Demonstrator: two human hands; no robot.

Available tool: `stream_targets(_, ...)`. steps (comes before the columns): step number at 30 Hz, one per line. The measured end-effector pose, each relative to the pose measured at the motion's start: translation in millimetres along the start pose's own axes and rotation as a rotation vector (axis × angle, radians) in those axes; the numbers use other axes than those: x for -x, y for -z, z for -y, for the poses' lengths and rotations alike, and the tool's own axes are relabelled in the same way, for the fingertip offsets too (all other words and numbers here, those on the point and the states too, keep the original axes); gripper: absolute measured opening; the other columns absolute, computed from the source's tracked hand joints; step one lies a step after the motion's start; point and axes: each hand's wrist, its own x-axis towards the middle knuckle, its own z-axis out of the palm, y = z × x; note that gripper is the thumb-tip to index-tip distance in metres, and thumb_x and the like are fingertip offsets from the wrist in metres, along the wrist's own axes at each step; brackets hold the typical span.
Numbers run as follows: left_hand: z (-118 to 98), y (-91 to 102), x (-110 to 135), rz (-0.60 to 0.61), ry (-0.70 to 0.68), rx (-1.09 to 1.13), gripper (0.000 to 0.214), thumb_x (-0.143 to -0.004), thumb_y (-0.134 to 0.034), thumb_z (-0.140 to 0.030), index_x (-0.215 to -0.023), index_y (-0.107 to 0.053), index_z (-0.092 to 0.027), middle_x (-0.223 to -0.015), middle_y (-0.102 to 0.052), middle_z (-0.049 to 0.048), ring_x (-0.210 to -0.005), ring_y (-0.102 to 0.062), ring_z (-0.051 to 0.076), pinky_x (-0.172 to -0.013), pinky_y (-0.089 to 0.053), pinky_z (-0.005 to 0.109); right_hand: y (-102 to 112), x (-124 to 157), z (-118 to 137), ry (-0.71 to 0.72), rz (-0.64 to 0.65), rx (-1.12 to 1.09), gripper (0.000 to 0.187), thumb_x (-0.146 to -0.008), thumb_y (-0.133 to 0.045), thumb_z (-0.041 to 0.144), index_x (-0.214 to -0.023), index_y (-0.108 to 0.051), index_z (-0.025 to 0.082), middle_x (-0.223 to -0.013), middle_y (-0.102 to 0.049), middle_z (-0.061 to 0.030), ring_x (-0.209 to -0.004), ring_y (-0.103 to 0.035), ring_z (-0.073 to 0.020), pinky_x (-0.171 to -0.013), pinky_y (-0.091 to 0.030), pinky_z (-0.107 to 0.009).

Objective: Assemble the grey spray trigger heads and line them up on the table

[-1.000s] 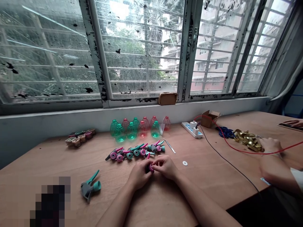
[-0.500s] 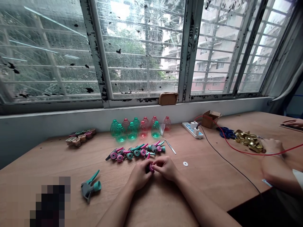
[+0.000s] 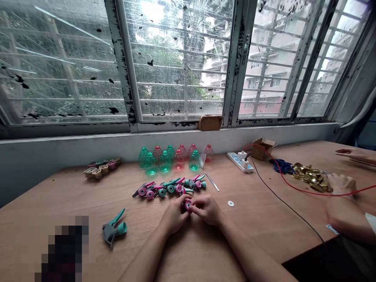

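My left hand (image 3: 175, 214) is closed around a spray trigger head (image 3: 188, 204) with a pink collar and lever, its collar opening turned up towards me. The fingers of my right hand (image 3: 206, 208) are pinched together at the right rim of that collar. Anything small between those fingertips is hidden. Just beyond my hands lies a row of pink, teal and grey spray trigger heads (image 3: 162, 192). A white washer (image 3: 230, 203) lies flat to the right of my right hand. One grey and teal trigger head (image 3: 113, 230) rests apart at the left.
Green and red clear bottles (image 3: 165, 162) stand near the wall, with tweezers (image 3: 212, 182) in front. A power strip (image 3: 240, 162) has a red cable (image 3: 305, 191) crossing rightwards. A co-worker's hand (image 3: 342, 183) is by gold-coloured pieces (image 3: 311, 177). Small containers (image 3: 101, 169) sit far left.
My right fingertips have shifted slightly off the pink collar, so more of its opening shows. The view has moved a little. Another person's hand at far right has lifted slightly.
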Motion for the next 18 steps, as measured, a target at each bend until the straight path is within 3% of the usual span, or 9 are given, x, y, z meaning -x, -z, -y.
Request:
stream_targets(10,2.7,-1.3,0.8,0.017,0.050,0.028,0.031,-0.074,-0.057,-0.016,-0.104,-0.061,-0.020,-0.083,-0.070,0.0030,-0.074,-0.062,0.016,-0.068,-0.046,0.024,1.3,-0.7,0.9,0.000,0.038,-0.020,0.023,-0.081,-0.060,0.033,-0.071,-0.073,0.016,-0.056,-0.062,-0.0003,-0.049,-0.048,-0.0093,-0.049,-0.033,-0.020)
stream_targets(15,3.8,-2.0,1.2,0.045,0.036,-0.005,0.026,-0.074,-0.056,-0.017,-0.100,-0.060,-0.019,-0.077,-0.067,0.0005,-0.063,-0.057,0.013,-0.058,-0.041,0.021,2.4,-2.1,1.1,-0.051,-0.069,-0.070,0.029,-0.082,-0.060,0.039,-0.070,-0.070,0.014,-0.053,-0.057,0.0002,-0.048,-0.043,-0.0088,-0.047,-0.032,-0.021)
stream_targets(18,3.5,-1.9,1.2,0.036,0.013,-0.055,0.028,-0.073,-0.056,-0.015,-0.100,-0.063,-0.020,-0.080,-0.067,0.0009,-0.067,-0.057,0.013,-0.059,-0.042,0.021,2.8,-2.9,-2.3,-0.103,-0.162,-0.086,0.032,-0.083,-0.058,0.043,-0.071,-0.067,0.014,-0.054,-0.054,0.0005,-0.049,-0.042,-0.0091,-0.047,-0.033,-0.021)
